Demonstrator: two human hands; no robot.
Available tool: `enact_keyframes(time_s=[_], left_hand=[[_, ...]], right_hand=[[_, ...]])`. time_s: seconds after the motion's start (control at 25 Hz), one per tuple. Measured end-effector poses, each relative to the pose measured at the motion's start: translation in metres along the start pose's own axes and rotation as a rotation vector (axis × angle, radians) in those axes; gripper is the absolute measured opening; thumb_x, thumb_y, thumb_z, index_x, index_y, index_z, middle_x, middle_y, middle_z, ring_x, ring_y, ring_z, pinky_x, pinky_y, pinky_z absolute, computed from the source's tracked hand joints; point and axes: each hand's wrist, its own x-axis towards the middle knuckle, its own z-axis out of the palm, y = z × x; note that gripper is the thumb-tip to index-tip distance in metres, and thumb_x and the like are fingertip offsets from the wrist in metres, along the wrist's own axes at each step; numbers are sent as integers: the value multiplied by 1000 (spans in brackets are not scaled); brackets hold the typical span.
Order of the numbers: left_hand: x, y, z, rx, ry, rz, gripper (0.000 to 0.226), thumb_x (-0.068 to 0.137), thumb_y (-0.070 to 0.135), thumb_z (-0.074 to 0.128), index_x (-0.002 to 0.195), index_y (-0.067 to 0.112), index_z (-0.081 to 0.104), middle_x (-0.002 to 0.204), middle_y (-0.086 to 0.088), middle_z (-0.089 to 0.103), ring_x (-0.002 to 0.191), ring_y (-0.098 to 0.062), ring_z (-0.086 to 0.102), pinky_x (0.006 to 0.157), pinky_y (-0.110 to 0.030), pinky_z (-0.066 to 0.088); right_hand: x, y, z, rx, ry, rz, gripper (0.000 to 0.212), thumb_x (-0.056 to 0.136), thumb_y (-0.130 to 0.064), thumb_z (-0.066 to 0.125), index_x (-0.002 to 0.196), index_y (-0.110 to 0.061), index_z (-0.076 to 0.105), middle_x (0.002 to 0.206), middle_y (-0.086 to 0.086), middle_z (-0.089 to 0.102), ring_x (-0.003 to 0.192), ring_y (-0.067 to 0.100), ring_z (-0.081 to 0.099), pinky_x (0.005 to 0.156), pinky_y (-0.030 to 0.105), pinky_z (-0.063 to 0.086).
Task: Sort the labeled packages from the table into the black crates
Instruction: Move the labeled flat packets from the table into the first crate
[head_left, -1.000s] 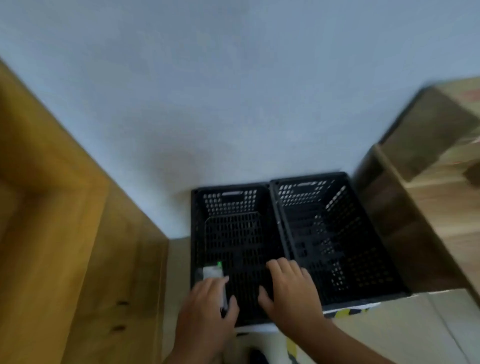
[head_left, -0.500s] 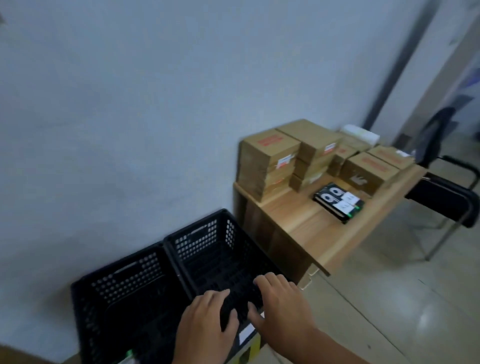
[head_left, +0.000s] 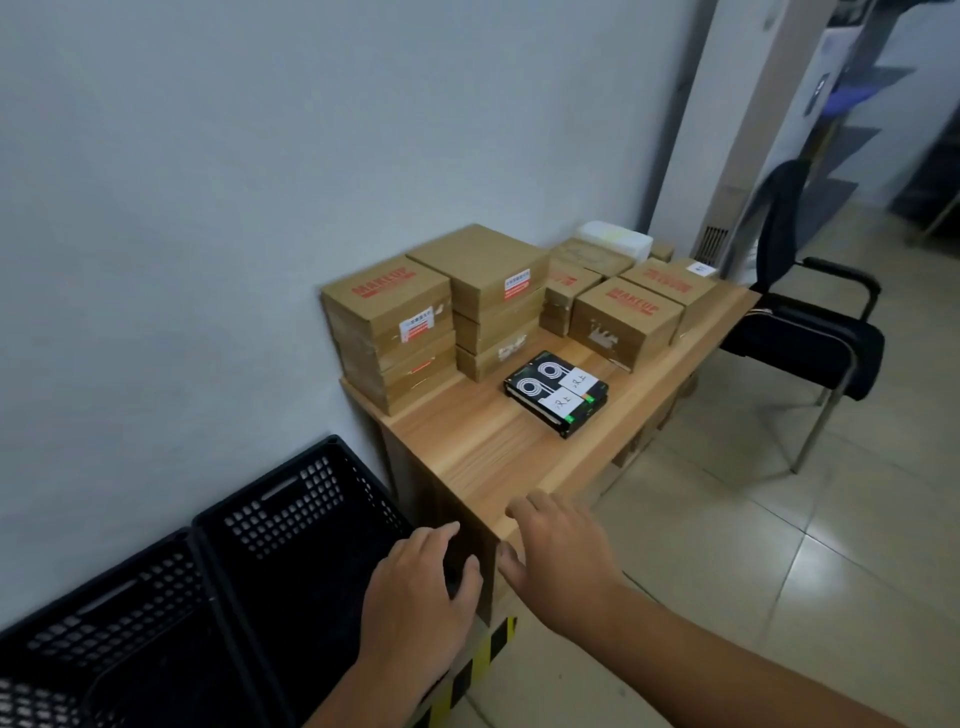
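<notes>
Both hands are out front and neither carries anything. The left hand (head_left: 415, 587) hovers over the near right corner of the right crate (head_left: 291, 499), its grip loose, fingers relaxed and empty. The right hand (head_left: 558, 561) is spread at the near corner of the counter (head_left: 483, 447), grip open as well; whether it touches the wood I cannot tell. The left crate (head_left: 104, 613) sits hard against its twin, both on the floor along the wall, left of the counter. Up on the counter lie the black packages (head_left: 556, 397), side by side with white labels on top, in the middle of the wood and well ahead of both hands. Behind them, at the far edge, are brown cardboard boxes (head_left: 387, 312) in stacks, some stamped in red, some with small labels. A white box (head_left: 615, 239) sits farthest back. Off to the right stands a black chair (head_left: 810, 322), and yellow-and-black tape (head_left: 483, 654) marks the floor near the hands.
</notes>
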Motion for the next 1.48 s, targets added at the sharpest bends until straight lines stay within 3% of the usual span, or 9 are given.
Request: enact_keyframes(time_s=[0.24,0.36,0.64,0.92,1.12,1.28,1.48], left_hand=[[44,57,26,5,-28,-14,51,99,58,44,146,38,46,136,24,52,122,2,46,97,-17,34],[75,63,39,-18,-40,-26,52,99,58,45,146,38,46,140,24,51,128,0,46,102,-20,35],[183,68,86,-65,0,-23,51,99,57,41,145,36,47,142,20,51,133,-5,45,110,-26,36],[259,77,111,11,16,-45,48,96,56,41,139,36,52,131,17,58,123,-8,52,104,-26,39],[309,94,135,97,4,-158,43,92,53,43,124,31,61,120,12,63,115,-14,58,99,-32,45],[340,124,160,181,49,-288,36,89,50,49,116,32,65,107,9,66,103,-19,64,86,-35,50],[353,158,183,222,52,-525,46,94,56,37,131,36,55,121,15,61,112,-11,57,94,-28,45]], right_hand=[[24,81,-12,11,9,39,43,98,-46,46,135,-24,51,131,-5,54,122,15,50,103,31,45],[46,105,-7,19,-7,30,55,98,-50,45,146,-24,41,145,-5,45,132,15,45,109,32,42],[137,161,2,-65,-88,26,52,94,-52,46,140,-27,44,138,-9,48,126,14,48,101,28,44],[219,209,11,-118,-184,22,56,94,-50,44,145,-27,39,142,-10,44,129,14,45,101,30,42],[278,259,27,-73,-246,-72,65,95,-53,44,154,-28,33,152,-8,39,137,15,42,109,32,40],[333,305,38,-30,-315,-228,66,95,-50,46,156,-30,27,157,-6,33,141,17,37,112,34,38],[372,345,39,12,-385,-413,68,99,-48,45,159,-26,22,162,-5,27,146,17,30,115,34,34]])
